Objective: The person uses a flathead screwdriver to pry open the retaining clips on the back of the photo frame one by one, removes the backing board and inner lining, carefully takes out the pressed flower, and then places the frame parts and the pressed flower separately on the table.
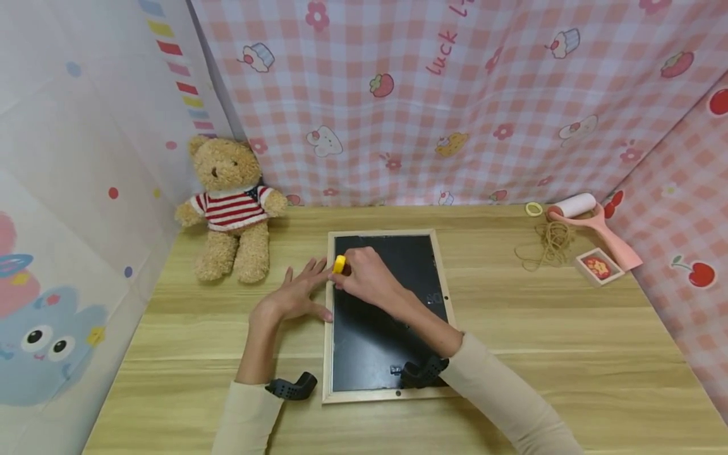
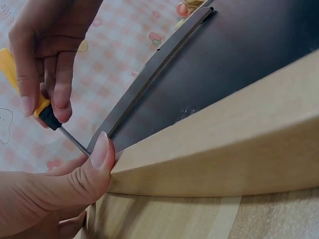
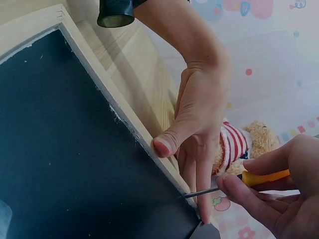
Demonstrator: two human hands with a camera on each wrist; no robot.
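right hand [image 1: 366, 275] pinching a little yellow screwdriver [image 1: 339, 264] at the chalkboard frame [image 1: 328, 328] edge, left hand [image 1: 296, 294] at 9 o'clock, fingers spread flat, thumb pressing the frame

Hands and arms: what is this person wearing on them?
Both hands, left hand and right hand, are bare, with no gloves or rings visible. Cream long sleeves end short of the wrists. Each wrist carries a black strapped-on device, chunky and curved.

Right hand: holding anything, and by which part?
The right hand pinches a small screwdriver by its yellow handle. The left hand holds nothing; it rests flat, thumb against the wooden frame.
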